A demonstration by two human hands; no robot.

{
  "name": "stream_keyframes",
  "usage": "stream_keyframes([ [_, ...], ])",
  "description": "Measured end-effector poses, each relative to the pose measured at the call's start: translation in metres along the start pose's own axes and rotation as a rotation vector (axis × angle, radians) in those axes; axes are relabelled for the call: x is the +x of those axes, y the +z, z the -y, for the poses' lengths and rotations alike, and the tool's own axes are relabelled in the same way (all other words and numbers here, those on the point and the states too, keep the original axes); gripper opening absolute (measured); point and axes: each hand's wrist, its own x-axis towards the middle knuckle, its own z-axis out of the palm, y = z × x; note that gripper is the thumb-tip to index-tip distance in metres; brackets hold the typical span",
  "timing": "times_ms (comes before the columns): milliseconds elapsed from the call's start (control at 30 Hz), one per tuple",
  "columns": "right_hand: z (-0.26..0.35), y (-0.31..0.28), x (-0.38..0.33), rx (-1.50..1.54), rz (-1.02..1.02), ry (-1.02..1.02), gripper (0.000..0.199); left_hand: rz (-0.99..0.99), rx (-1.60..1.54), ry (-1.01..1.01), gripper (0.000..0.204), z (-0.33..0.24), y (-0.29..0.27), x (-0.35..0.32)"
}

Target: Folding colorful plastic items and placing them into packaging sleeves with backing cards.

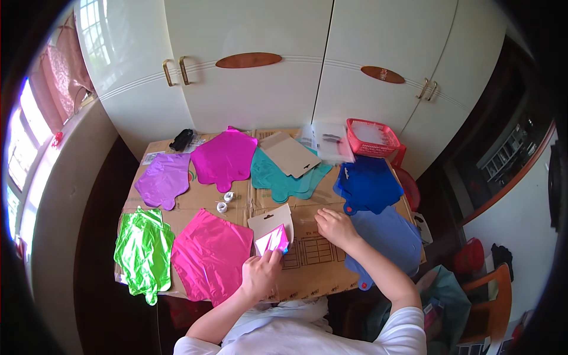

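Observation:
My left hand (261, 276) pinches the lower edge of a small folded foil balloon packet (272, 239), shiny pink and white with a bit of blue. It lies over a pale cardboard header card (281, 215) with a hang slot. To the right, my right hand (336, 227) rests on the cardboard surface (313, 278), fingers loosely bent and apart; nothing shows in them. Left of the packet is a flat pink foil balloon (212, 255). The light blue balloon stack (387, 245) reaches under my right forearm.
Around them lie green (144, 251), lilac (164, 179), magenta (225, 157), teal (278, 177) and dark blue (371, 184) foil balloons. Two white ribbon rolls (222, 207) sit mid-table. A brown card (289, 154), clear plastic bags (331, 143) and a red basket (373, 137) stand farther back.

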Motion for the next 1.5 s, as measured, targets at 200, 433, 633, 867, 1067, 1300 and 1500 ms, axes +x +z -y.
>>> stream_keyframes([
  [200,0.012,-0.011,0.013,0.551,-0.058,0.598,0.007,-0.115,-0.073,-0.074,0.019,0.004,0.003,0.000],
  [433,0.025,-0.011,0.005,0.333,-0.030,0.254,0.010,-0.129,-0.106,-0.090,0.017,0.006,0.001,0.000],
  [633,0.025,0.001,0.002,0.249,-0.106,0.195,0.016,-0.096,-0.076,-0.069,0.021,0.007,0.002,0.000],
  [867,0.032,0.003,0.004,0.142,-0.122,0.147,0.014,0.037,0.042,0.110,0.025,0.008,0.001,-0.002],
  [1067,0.030,0.006,-0.003,0.048,-0.085,0.104,0.012,0.094,0.076,0.168,0.027,0.008,0.002,-0.002],
  [1300,0.026,0.003,-0.004,0.095,-0.061,0.103,0.020,0.108,0.086,0.252,0.027,0.010,0.003,-0.004],
  [1500,0.051,-0.026,-0.006,0.047,-0.010,0.053,0.044,0.034,-0.013,0.102,0.024,0.015,-0.001,-0.004],
])
